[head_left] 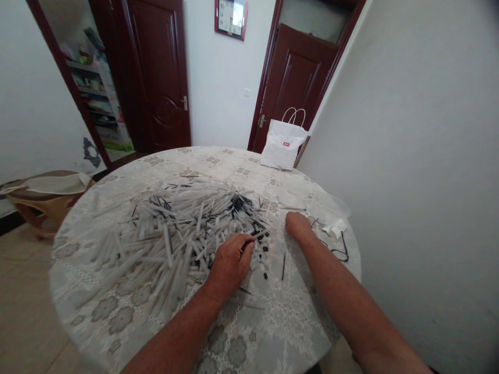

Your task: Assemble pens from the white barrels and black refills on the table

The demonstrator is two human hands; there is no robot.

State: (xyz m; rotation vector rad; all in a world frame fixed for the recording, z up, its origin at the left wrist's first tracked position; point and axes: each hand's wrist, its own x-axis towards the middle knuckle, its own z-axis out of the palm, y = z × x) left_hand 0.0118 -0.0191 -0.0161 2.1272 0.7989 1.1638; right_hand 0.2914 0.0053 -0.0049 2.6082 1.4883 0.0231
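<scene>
The left hand [230,259] is pinching a thin dark refill [255,236] at the 3 o'clock edge of the pen-tube pile [171,234]. The right hand [298,224] is resting fisted; contents cannot be determined. The refill is likely light, flexible, slippery: grip mid-length.

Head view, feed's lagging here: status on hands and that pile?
Left hand pinching a thin piece at the pile of white tubes. Right hand closed, resting on table. Loose black bits between.

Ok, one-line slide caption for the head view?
Left hand picks at a pile of white tubes on a round table; right hand rests beside.
</scene>
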